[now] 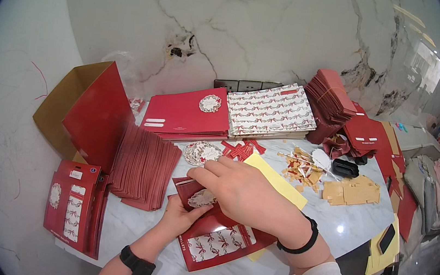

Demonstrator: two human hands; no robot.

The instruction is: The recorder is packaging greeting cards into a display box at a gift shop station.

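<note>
My left hand (181,219) grips the lower side of a small red paper wallet (185,193), which bears a round floral sticker (202,198). Above it, my right hand (234,184) reaches over the wallet with bent fingers; its fingertips are partly hidden. Beneath both hands lies a larger red printed pack (227,245) with a window showing a bow pattern. Round floral cutouts (201,153) and short red printed strips (243,149) lie just beyond my hands. A yellow sheet (276,181) is partly under my right forearm.
Left stand dark red wallets (142,165), an open red carton (95,114) and finished-looking packs (71,206). Behind are red folders (186,112) and patterned sheets (272,111). At right are banded red wallets (330,95), paper scraps (302,170), a black tray (345,168) and brown card (351,190).
</note>
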